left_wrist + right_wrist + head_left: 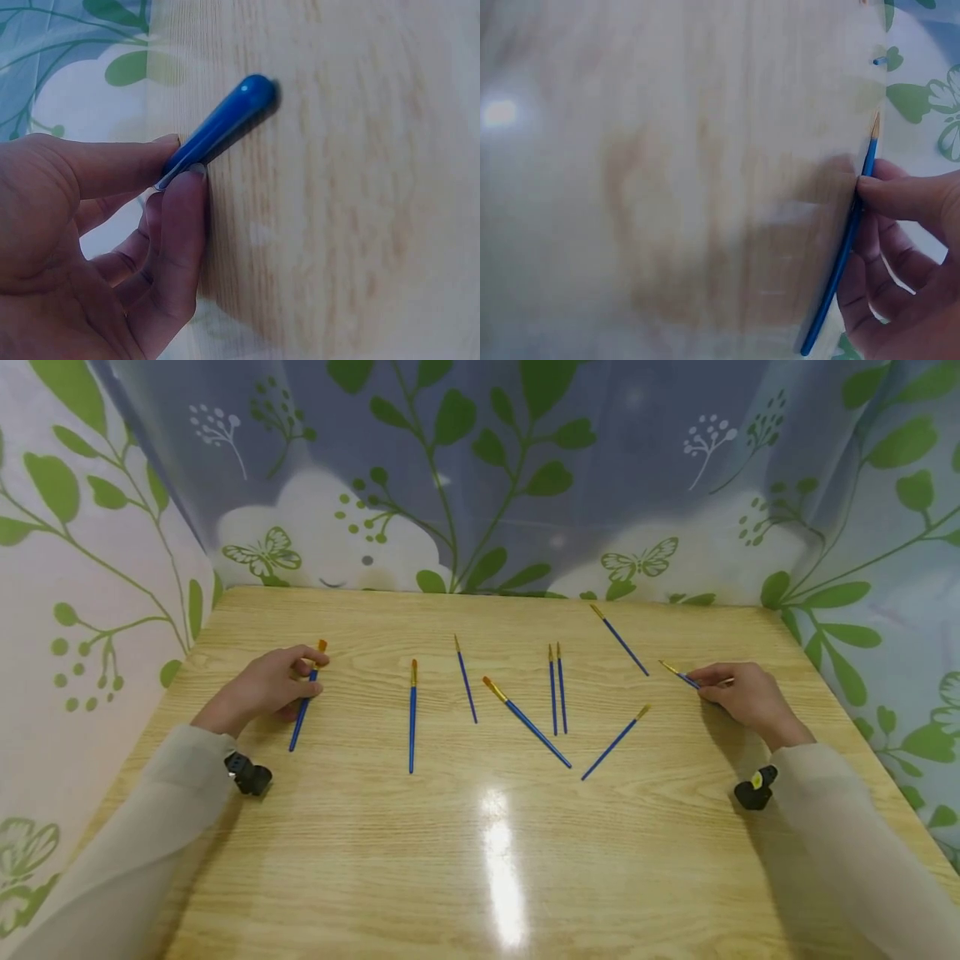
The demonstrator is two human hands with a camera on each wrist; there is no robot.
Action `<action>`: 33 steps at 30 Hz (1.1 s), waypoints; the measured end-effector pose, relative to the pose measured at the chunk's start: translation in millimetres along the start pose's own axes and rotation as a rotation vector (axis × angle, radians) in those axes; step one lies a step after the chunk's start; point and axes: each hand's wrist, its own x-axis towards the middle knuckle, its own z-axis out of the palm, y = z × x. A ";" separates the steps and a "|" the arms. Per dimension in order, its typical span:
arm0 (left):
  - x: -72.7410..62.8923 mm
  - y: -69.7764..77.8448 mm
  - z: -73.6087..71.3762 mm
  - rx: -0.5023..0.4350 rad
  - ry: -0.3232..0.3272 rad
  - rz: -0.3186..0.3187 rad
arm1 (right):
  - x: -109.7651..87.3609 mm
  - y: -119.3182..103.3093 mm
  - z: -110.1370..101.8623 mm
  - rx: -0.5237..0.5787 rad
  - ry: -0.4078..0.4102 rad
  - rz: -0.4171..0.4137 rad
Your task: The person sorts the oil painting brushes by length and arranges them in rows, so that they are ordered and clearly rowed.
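At the table's left, my left hand [273, 683] pinches a blue paintbrush [302, 718] between thumb and fingers; its orange bristles point away from me. The left wrist view shows the rounded blue handle end [232, 112] close to the tabletop. On the right, my right hand [742, 693] pinches a thin, pointed blue paintbrush [844, 259] near its ferrule, tip aimed up and left in the head view. Between the hands lie several more blue brushes, among them a flat one [412, 718], a long slanted one [528, 724] and a slim one [467, 681].
Two thin brushes [557, 689] lie side by side near the middle. Slanted brushes lie at the back right [621, 642] and nearer me [615, 743]. A leaf-patterned curtain [480, 510] borders the wooden table [360, 860] at back and sides.
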 end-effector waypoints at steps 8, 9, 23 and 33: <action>0.3 -1.4 -0.2 0.002 0.001 -0.002 | -1.1 1.0 2.5 -0.007 0.006 -0.040; 0.8 -1.8 -0.1 0.003 0.002 -0.002 | -1.3 1.0 2.6 -0.005 0.004 -0.042; 2.6 -3.3 -0.3 -0.002 -0.001 -0.014 | 0.0 3.1 2.0 -0.043 0.004 -0.088; 1.0 -1.4 -0.8 0.008 0.002 -0.004 | 0.6 -0.3 0.5 -0.032 -0.020 -0.122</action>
